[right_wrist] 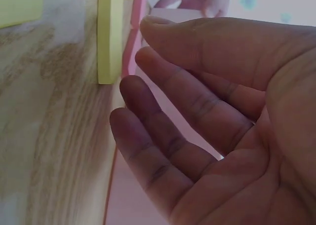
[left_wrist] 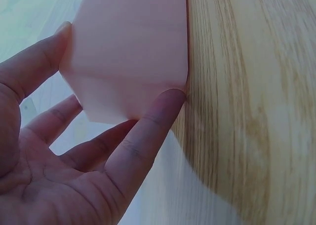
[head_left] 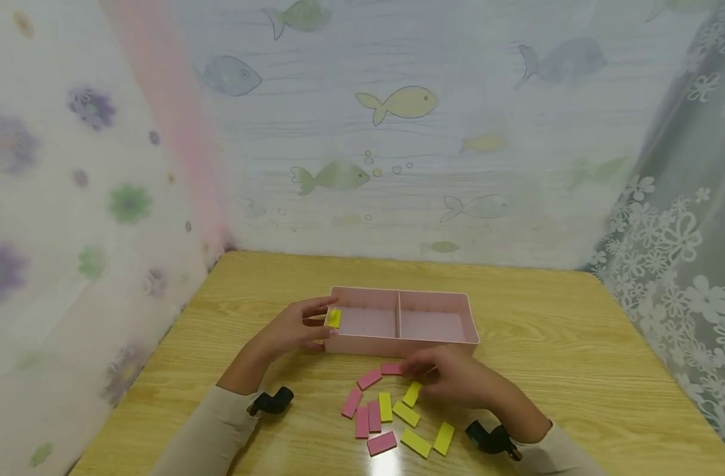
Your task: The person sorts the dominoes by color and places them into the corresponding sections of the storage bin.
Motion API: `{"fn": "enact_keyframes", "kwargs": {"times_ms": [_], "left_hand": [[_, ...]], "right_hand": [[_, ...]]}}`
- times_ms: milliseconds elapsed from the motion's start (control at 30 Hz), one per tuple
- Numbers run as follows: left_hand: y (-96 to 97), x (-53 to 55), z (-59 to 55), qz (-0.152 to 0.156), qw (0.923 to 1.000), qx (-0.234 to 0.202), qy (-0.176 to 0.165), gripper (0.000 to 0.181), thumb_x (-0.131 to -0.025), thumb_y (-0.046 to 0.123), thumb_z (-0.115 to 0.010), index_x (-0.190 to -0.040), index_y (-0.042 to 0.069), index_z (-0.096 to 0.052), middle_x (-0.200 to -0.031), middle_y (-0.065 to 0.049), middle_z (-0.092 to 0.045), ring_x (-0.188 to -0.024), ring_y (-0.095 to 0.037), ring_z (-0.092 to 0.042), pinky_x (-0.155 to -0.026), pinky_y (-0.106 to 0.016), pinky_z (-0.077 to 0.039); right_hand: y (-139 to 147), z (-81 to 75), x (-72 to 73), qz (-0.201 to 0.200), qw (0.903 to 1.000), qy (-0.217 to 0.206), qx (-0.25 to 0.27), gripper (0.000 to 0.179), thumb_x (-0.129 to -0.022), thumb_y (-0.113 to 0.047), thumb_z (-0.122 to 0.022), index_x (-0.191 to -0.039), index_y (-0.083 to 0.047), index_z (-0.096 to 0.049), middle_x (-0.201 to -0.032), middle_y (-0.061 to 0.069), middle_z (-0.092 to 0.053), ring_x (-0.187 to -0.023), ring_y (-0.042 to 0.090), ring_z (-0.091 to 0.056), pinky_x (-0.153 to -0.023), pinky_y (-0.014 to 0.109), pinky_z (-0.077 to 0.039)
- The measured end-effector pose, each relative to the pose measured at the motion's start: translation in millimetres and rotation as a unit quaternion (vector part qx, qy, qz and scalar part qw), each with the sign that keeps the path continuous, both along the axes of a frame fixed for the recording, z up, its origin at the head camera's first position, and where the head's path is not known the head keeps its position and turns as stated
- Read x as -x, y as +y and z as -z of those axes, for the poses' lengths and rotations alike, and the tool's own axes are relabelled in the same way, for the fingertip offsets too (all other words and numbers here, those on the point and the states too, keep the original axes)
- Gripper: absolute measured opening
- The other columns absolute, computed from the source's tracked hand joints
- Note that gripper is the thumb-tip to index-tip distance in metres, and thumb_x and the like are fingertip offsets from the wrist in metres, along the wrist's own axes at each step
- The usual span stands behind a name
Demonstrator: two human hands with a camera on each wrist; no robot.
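A two-compartment pink box (head_left: 398, 346) stands on the wooden table in the head view. My left hand (head_left: 296, 325) holds its left end, the thumb at the rim and the lowest finger against the wall near the tabletop in the left wrist view. Inside the left compartment, at the end wall, is a yellow block (head_left: 334, 318). My right hand (head_left: 458, 377) is in front of the box with loosely bent fingers (right_wrist: 170, 141) and nothing visible between them. Its fingertips are close to a pink block (head_left: 391, 369) and a yellow block (head_left: 412, 394).
Several flat pink blocks (head_left: 370, 379) and yellow blocks (head_left: 416, 443) lie scattered on the table (head_left: 535, 317) between my arms. A fish-printed curtain (head_left: 362, 132) hangs behind the table's far edge, and patterned cloths hang at both sides.
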State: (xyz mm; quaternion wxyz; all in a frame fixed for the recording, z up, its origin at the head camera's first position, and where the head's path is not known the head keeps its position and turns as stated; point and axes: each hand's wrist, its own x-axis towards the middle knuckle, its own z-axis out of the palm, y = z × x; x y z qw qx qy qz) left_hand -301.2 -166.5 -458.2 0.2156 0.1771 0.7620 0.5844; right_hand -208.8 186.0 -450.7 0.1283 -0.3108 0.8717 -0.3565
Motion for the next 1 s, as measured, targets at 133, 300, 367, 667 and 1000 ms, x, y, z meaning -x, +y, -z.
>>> {"fn": "enact_keyframes", "kwargs": {"times_ms": [133, 300, 367, 667, 1000], "left_hand": [[-1.2, -0.4, 0.8, -0.002, 1.0000, 0.003, -0.001, 0.077, -0.093, 0.024, -0.080, -0.160, 0.020, -0.041, -0.166, -0.019, -0.034, -0.151, -0.043, -0.035, -0.090, -0.047, -0.063], [-1.7, -0.5, 0.6, -0.006, 1.0000, 0.003, 0.000, 0.077, -0.093, 0.023, -0.079, -0.160, 0.019, -0.042, -0.165, -0.020, -0.035, -0.150, -0.043, -0.037, -0.089, -0.047, -0.063], [-1.4, -0.3, 0.6, -0.006, 1.0000, 0.003, 0.000, 0.076, -0.093, 0.023, -0.080, -0.160, 0.020, -0.042, -0.165, -0.021, -0.035, -0.150, -0.044, -0.037, -0.089, -0.047, -0.063], [0.1, 0.0, 0.7, -0.010, 0.9999, 0.001, -0.006, 0.076, -0.092, 0.023, -0.081, -0.158, 0.023, -0.045, -0.165, -0.017, -0.037, -0.150, -0.041, -0.037, -0.089, -0.047, -0.063], [1.3, 0.5, 0.7, -0.013, 0.9999, 0.007, 0.001, 0.078, -0.091, 0.027, -0.082, -0.158, 0.022, -0.044, -0.163, -0.019, -0.039, -0.146, -0.043, -0.044, -0.086, -0.047, -0.064]], "right_hand": [[-1.4, 1.8, 0.5, -0.006, 1.0000, -0.001, -0.006, 0.038, -0.083, 0.001, -0.079, -0.119, -0.011, -0.075, -0.111, -0.002, -0.076, -0.106, 0.014, -0.070, -0.092, 0.031, -0.060], [-2.4, 0.8, 1.6, -0.004, 0.9999, 0.009, -0.014, 0.041, -0.081, -0.001, -0.081, -0.120, -0.010, -0.075, -0.110, -0.003, -0.076, -0.105, 0.013, -0.070, -0.091, 0.031, -0.060], [-2.3, 0.9, 2.0, -0.004, 0.9998, 0.007, -0.015, 0.041, -0.080, -0.001, -0.082, -0.120, -0.009, -0.075, -0.109, -0.003, -0.076, -0.103, 0.013, -0.071, -0.090, 0.030, -0.060], [0.3, 6.6, 2.3, 0.007, 0.9998, -0.014, -0.011, 0.036, -0.080, -0.006, -0.087, -0.114, -0.011, -0.076, -0.096, -0.003, -0.074, -0.090, 0.009, -0.070, -0.081, 0.025, -0.060], [6.1, 11.0, 4.7, 0.021, 0.9997, 0.002, -0.010, 0.028, -0.081, -0.010, -0.087, -0.107, -0.012, -0.077, -0.088, -0.003, -0.072, -0.082, 0.007, -0.065, -0.073, 0.023, -0.058]]}}
